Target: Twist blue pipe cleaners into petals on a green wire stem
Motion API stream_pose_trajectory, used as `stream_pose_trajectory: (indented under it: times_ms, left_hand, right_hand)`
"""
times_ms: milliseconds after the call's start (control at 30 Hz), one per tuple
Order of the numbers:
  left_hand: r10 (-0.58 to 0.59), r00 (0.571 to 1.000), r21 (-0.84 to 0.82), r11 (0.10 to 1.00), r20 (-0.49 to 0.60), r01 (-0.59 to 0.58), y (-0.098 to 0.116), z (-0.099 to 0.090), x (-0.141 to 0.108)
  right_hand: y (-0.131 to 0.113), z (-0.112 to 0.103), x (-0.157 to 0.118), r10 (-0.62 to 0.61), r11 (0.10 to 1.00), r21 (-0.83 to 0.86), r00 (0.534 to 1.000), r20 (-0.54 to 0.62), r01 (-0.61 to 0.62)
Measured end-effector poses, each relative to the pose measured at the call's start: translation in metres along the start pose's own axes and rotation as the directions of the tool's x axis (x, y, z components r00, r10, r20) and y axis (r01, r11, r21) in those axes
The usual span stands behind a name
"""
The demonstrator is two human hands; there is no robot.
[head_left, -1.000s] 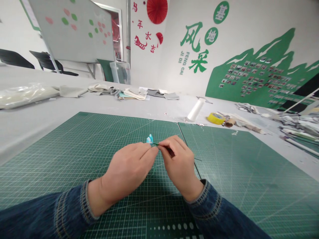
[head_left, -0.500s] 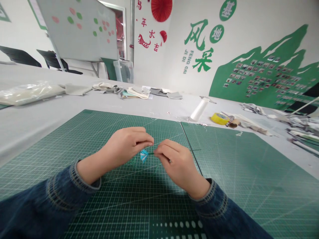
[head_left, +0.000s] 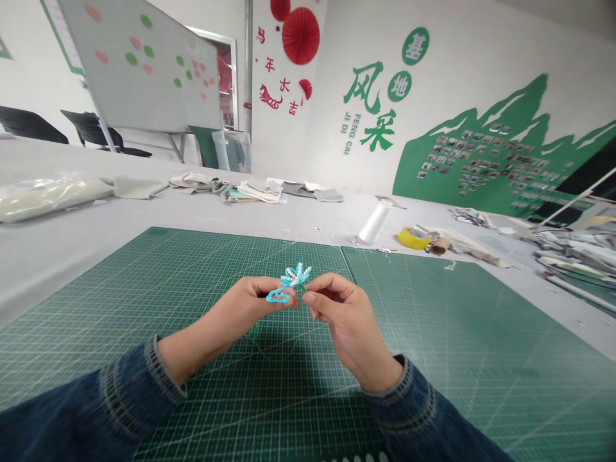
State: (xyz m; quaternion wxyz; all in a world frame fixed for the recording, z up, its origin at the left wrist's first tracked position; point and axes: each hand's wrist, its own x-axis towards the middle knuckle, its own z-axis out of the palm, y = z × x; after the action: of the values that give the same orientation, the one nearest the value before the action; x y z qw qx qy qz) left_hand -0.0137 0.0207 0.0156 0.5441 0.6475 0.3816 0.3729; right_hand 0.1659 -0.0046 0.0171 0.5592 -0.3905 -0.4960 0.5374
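Observation:
A small turquoise beaded wire ornament [head_left: 291, 279], shaped like a flower with pointed beaded petals, is held up between my hands above the green cutting mat [head_left: 192, 282]. My left hand [head_left: 235, 317] pinches its lower turquoise wire loop [head_left: 278, 296] between thumb and fingers. My right hand [head_left: 344, 314] pinches the short green stem [head_left: 304, 288] at the ornament's base. Most of the stem is hidden by my fingers. Both hands are in denim sleeves.
A second green cutting mat [head_left: 462, 327] adjoins the first on the right. Beyond the mats, a grey table holds a white roll [head_left: 374, 221], yellow tape [head_left: 414, 238], fabric pieces [head_left: 250, 191], a plastic-wrapped bundle [head_left: 52, 197] and a fabric pile [head_left: 577, 250].
The ornament has risen from low between my hands and now shows its full beaded shape. My hands have moved apart, and the left one has shifted its grip to the lower loop.

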Motion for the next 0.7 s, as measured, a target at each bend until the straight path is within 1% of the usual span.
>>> stream_pose_trajectory:
  times_ms: [100, 200, 267, 333, 400, 500, 600, 700]
  left_hand:
    - [0.037, 0.999, 0.046, 0.998, -0.033, -0.036, 0.001, 0.007, -0.001]
    - [0.123, 0.987, 0.231, 0.968, -0.1, -0.098, 0.002, 0.013, -0.005]
    - [0.189, 0.975, 0.373, 0.918, -0.121, -0.132, 0.002, 0.017, -0.008]
    - [0.233, 0.966, 0.462, 0.873, -0.109, -0.158, 0.001, 0.02, -0.011]
    - [0.253, 0.963, 0.495, 0.851, -0.092, -0.176, -0.001, 0.023, -0.013]
    - [0.258, 0.96, 0.506, 0.846, -0.106, -0.171, -0.003, 0.024, -0.014]
    - [0.252, 0.962, 0.527, 0.835, -0.107, -0.16, -0.004, 0.025, -0.015]
    - [0.246, 0.964, 0.562, 0.814, -0.102, -0.148, -0.003, 0.026, -0.016]
  right_hand:
    - [0.001, -0.001, 0.002, 0.003, 0.999, 0.037, 0.997, -0.074, 0.0]
    - [0.003, -0.001, 0.002, -0.005, 1.0, 0.02, 0.992, -0.126, 0.008]
    - [0.004, -0.001, 0.002, -0.019, 0.999, -0.037, 0.989, -0.145, 0.014]
    - [0.005, -0.001, 0.002, -0.059, 0.989, -0.145, 0.986, -0.158, 0.036]
    - [0.005, -0.001, 0.001, -0.127, 0.959, -0.273, 0.978, -0.167, 0.078]
    - [0.006, -0.002, -0.001, -0.251, 0.887, -0.431, 0.955, -0.158, 0.162]
    - [0.009, -0.003, -0.002, -0.328, 0.826, -0.52, 0.936, -0.127, 0.219]
    - [0.01, -0.003, -0.002, -0.352, 0.791, -0.561, 0.931, -0.095, 0.242]
